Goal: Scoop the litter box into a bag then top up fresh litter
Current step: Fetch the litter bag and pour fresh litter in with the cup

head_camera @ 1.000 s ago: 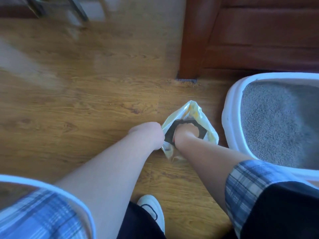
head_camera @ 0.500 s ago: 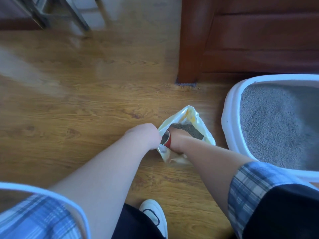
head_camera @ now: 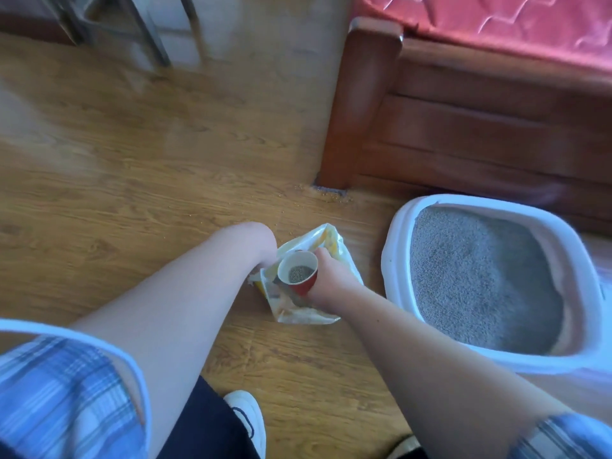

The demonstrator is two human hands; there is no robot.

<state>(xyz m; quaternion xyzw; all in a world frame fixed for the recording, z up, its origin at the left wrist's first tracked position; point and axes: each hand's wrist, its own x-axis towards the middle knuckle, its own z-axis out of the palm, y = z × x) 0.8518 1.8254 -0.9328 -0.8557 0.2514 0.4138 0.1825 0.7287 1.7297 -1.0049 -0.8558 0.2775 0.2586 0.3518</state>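
Note:
A yellow and white litter bag (head_camera: 341,256) lies on the wooden floor in the middle of the head view. My right hand (head_camera: 331,276) grips a red cup (head_camera: 298,271), white inside, upright just above the bag's mouth with a little grey litter at its bottom. My left hand (head_camera: 261,246) is at the bag's left edge; its fingers are hidden behind my wrist and seem to hold the bag's rim. To the right stands the white litter box (head_camera: 394,260), filled with grey litter (head_camera: 480,279).
A dark wooden bed frame (head_camera: 364,104) with a red mattress (head_camera: 496,24) stands behind the box. Scattered crumbs lie near the bed leg (head_camera: 331,192). Metal chair legs (head_camera: 145,34) are at the top left. My white shoe (head_camera: 248,419) is at the bottom.
My right hand has come up out of the bag, bringing the red cup with some litter in it. The view has tilted up, so the red mattress now shows.

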